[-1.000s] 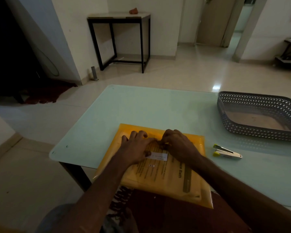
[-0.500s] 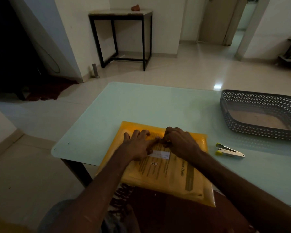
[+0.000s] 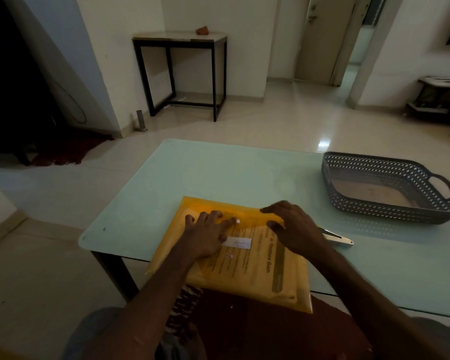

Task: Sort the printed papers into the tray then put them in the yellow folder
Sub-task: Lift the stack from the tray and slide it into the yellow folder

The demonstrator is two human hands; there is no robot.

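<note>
Item: yellow folder (image 3: pixel 192 206), lying at the near edge of the table (image 3: pixel 218 172) with its near end overhanging.
Contents: printed papers (image 3: pixel 244 271), showing through the cover.
Left hand (image 3: pixel 205 235): flat, fingers spread, pressing the cover beside a small white stud (image 3: pixel 236 221), apparently the snap. It grips nothing.
Right hand (image 3: pixel 294 227): fingers loosely arched, tips on the far right part of the folder, holding nothing.
Tray (image 3: pixel 369 211): far right corner, no sheets visible.
Stapler (image 3: pixel 340 240): just beside the folder's right edge.
Handling note: this looks like the closing step. Keep the left palm down so the overhanging end cannot tip, square the sheets inside, then press directly on the stud.
</note>
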